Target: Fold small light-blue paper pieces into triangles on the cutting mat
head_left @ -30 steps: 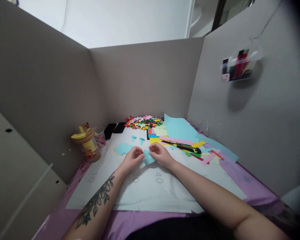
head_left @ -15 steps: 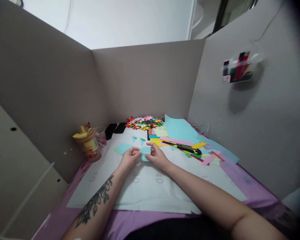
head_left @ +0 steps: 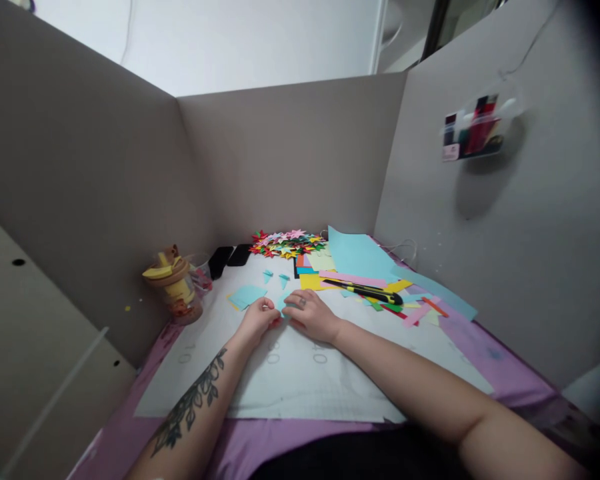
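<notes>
Between my hands is a small piece of light blue paper point(head_left: 285, 303), mostly covered by my fingers. My left hand point(head_left: 261, 316) pinches its left side near the table sheet. Over its right part lies my right hand point(head_left: 311, 315), a ring on one finger, fingers bent and pressing the paper. Just beyond are two small folded blue pieces, one on the left point(head_left: 268, 276) and one on the right point(head_left: 284, 281). A stack of light blue paper squares point(head_left: 249, 297) lies left of my hands.
A heap of colourful folded paper stars point(head_left: 287, 244) sits at the back. To the right are a utility knife point(head_left: 370, 292), paper strips point(head_left: 417, 313) and a large blue sheet point(head_left: 360, 255). A brown-and-yellow cup point(head_left: 180, 293) and dark phone-like slabs point(head_left: 221, 261) stand left. Grey panels surround the table.
My right hand has turned palm down over the blue paper, its fingers now covering it. The paper has come down lower, and my left hand still pinches its edge.
</notes>
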`<state>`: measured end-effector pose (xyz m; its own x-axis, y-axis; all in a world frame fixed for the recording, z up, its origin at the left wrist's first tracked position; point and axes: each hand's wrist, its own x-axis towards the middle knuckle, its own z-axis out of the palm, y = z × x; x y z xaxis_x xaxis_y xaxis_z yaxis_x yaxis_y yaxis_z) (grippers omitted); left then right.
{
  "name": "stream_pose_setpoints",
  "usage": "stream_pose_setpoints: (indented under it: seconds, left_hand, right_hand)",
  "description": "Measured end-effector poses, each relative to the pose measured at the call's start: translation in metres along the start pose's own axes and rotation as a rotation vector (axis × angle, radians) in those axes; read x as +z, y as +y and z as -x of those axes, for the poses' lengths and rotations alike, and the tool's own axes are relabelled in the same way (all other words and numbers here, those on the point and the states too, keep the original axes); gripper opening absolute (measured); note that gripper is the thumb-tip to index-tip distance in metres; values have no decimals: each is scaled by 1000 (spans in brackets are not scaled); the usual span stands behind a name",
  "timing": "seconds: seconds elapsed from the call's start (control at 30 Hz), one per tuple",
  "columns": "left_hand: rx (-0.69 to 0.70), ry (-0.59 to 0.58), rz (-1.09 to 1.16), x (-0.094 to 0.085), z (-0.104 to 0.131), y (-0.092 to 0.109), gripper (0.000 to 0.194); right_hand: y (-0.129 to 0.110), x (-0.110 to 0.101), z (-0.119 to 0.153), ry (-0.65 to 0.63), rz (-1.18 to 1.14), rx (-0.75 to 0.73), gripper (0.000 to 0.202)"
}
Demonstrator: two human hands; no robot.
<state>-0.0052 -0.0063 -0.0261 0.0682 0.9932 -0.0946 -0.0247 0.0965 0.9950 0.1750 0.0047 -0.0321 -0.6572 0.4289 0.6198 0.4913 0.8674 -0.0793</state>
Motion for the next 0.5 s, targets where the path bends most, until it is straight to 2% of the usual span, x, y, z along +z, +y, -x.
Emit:
stream_pose_setpoints:
  seconds: [0.1,0.2,0.27,0.33,0.4,0.5]
  left_hand:
    - [-11,-20,-61,-1,0,-2,20]
    - [59,-30,-320,-6,-2,-5,12]
    - [210,4,-561,-11,-2,-7,7]
    - [424,7,-767,-17,-1,-8,14]
    - [607,-73,-892,-21,3,-7,23]
    - [771,-265,-999,-26,12,-6,30]
  right_hand:
    - [4,7,-3,-38,-8,-35,18]
    - [14,12,0,-73,-88,-2,19]
    - [22,15,4,-109,-197,23,18]
    - [28,16,9,-132,-310,46,18]
    - [31,17,12,-137,-379,79,18]
    - [28,18,13,-139,-439,114,17]
